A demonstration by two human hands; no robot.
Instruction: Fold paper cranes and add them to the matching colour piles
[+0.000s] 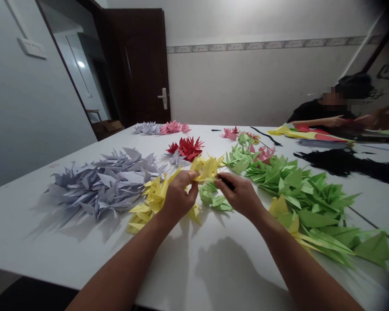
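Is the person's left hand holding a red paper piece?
No, the left hand pinches yellow folded paper, while the red pieces lie beyond it on the white table.

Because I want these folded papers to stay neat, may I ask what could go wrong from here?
The left hand pinches the yellow folded paper, with the right hand at its edge; too firm a grip might crease it.

The small green cluster appears just below the hands, so a lowered hand could flatten it.

Yellow pieces appear close beside the right forearm; a sideways move might scatter them.
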